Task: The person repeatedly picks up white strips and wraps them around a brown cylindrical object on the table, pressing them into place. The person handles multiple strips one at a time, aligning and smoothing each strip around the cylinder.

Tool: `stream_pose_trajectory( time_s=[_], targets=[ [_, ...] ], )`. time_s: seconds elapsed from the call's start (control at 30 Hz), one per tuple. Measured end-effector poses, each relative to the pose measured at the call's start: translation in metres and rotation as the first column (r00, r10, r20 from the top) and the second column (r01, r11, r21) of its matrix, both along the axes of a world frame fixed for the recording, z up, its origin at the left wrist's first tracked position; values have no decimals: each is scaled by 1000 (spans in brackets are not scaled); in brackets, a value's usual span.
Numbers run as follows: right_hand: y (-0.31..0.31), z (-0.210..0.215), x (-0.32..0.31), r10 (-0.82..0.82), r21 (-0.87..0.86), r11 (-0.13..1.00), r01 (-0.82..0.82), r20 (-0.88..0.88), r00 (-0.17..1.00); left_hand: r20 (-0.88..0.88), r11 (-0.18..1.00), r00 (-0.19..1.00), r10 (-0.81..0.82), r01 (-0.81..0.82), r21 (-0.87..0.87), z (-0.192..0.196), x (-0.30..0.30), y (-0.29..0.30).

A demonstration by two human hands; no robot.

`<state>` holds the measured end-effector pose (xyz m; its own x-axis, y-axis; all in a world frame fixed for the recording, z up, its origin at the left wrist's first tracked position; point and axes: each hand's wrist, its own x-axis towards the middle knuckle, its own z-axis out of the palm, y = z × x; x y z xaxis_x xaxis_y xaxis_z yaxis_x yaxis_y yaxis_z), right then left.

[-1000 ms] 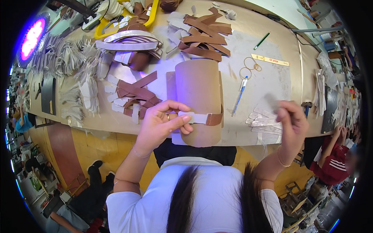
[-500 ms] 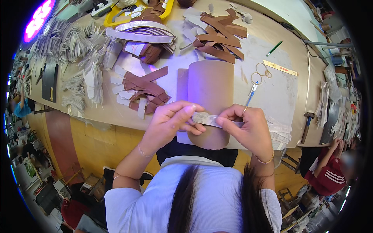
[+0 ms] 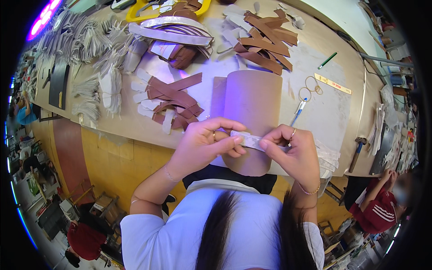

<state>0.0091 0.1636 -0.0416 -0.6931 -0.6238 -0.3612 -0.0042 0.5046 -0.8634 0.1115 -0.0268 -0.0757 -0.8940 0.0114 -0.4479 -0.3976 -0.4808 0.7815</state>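
A narrow whitish strip [image 3: 253, 141] is stretched between my two hands over a large brown rounded block [image 3: 254, 101]. My left hand [image 3: 211, 143] pinches the strip's left end between thumb and fingertips. Closed on its other part is my right hand [image 3: 293, 150], thumb and index finger pressed together, with the strip's far end partly hidden behind it. More pale strips [image 3: 327, 156] lie on the table just right of that hand. Brown strips with whitish ends [image 3: 173, 98] are piled to the left of the block.
Another brown strip pile [image 3: 267, 38] lies at the back, beside a bundle of white-edged bands [image 3: 173, 33] and a yellow tray [image 3: 203, 10]. Pale pieces [image 3: 87, 42] fill the back left. A pen [image 3: 299, 112], ruler [image 3: 332, 83], green pencil [image 3: 327, 60] and hammer [image 3: 357, 153] lie to the right.
My left thumb has come down and forward onto the end of the strip, nearer my right fingers. The right hand keeps its pinch. The whole view has shifted slightly.
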Motion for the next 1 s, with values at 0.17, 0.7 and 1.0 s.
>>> stream_pose_trajectory(
  time_s=[0.17, 0.7, 1.0],
  targets=[
    [-1, 2, 1, -18, -19, 1000, 18, 24, 1000, -2, 1000, 1000, 3, -3, -12, -1, -1, 1],
    [4, -3, 7, -23, -62, 998, 16, -112, 993, -102, 998, 993, 58, -59, -9, -18, 2, 0],
    [15, -16, 0, -91, 54, 994, 94, -60, 994, -163, 991, 978, 132, -127, 42, -34, 6, -1]
  ],
)
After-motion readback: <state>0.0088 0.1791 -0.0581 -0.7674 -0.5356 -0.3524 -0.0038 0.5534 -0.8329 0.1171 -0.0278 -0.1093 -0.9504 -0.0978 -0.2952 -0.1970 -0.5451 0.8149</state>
